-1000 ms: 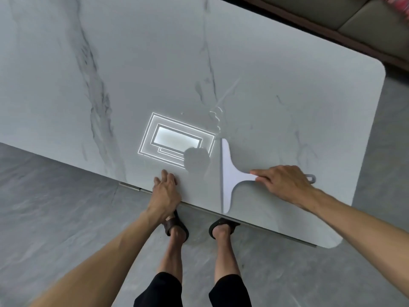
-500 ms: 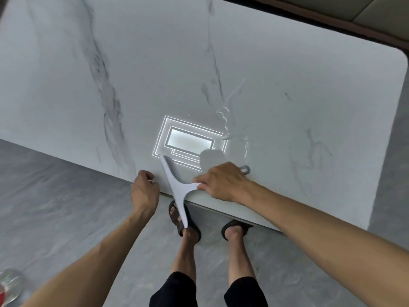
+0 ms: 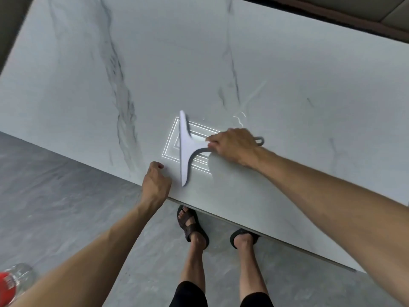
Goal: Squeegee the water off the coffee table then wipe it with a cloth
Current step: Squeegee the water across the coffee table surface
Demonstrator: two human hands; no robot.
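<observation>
Squeegee (image 3: 184,149): white, T-shaped, at frame centre on the coffee table (image 3: 287,74), its blade running roughly top to bottom just left of the grip, lower tip near the table's near edge; whether the blade touches the surface cannot be told. Handle extends rightward under the right hand (image 3: 234,147), with its grey hanging loop showing past the knuckles. Right hand: fingers wrapped closed around the handle, palm down, forearm reaching in from the lower right of frame. Left hand (image 3: 156,183): loosely curled, holding nothing, resting on the near table edge just left of the blade's lower tip; forearm enters from the lower left. Coffee table: pale marble-pattern top with grey veins, a bright rectangular light reflection (image 3: 170,149) behind the blade. Water streak (image 3: 240,117): thin, upper right of the right hand. Bottle (image 3: 13,282): clear, red label, lower left corner on the floor.
</observation>
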